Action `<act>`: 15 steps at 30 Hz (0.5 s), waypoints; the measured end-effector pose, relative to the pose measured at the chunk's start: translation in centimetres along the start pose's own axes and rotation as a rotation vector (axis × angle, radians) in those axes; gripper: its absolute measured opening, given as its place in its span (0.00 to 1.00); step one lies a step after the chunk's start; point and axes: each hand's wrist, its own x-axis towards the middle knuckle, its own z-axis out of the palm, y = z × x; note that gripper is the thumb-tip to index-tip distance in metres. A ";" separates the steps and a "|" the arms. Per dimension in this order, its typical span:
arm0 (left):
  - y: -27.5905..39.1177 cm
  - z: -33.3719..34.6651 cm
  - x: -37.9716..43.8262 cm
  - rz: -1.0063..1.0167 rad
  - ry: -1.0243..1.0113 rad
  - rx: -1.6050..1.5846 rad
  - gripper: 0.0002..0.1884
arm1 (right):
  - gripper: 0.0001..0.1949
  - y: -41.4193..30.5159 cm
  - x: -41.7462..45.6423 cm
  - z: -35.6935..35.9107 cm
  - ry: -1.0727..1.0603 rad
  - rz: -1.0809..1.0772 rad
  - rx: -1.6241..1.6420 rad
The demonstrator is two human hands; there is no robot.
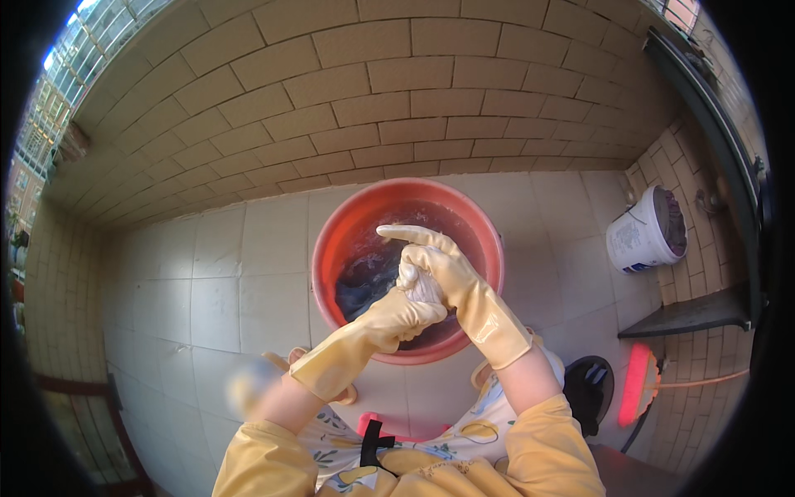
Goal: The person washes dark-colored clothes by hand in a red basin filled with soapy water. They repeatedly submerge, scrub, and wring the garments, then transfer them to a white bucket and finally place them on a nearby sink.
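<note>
Both my hands wear long cream rubber gloves and meet above a round red plastic basin (408, 357). My left hand (388, 317) and my right hand (438, 264) grip a bunched wet white cloth (423, 287) between them. The right index finger points out to the left, off the cloth. Beneath them the basin holds murky water, with dark blue cloth (366, 282) lying in it on the left side. Part of the water and of the basin's near side is hidden by my hands and forearms.
A white bucket (630, 239) filled with dark cloth stands on the tiled floor at right. Nearer are a dark round basin (605, 394) with black items and a pink broom (636, 385). A brick-tiled wall (410, 74) rises behind the red basin. Part of a pink stool (404, 432) shows beneath me.
</note>
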 end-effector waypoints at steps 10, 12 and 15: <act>-2.2 0.9 4.4 0.108 0.788 1.090 0.29 | 0.11 4.0 2.4 0.2 0.605 -0.039 -0.149; -3.8 -0.2 5.6 0.123 0.829 1.262 0.28 | 0.12 6.3 3.1 -1.5 0.655 -0.151 -0.062; -3.5 0.3 5.4 0.055 0.820 1.314 0.25 | 0.10 9.8 4.4 -4.1 0.709 -0.379 -0.193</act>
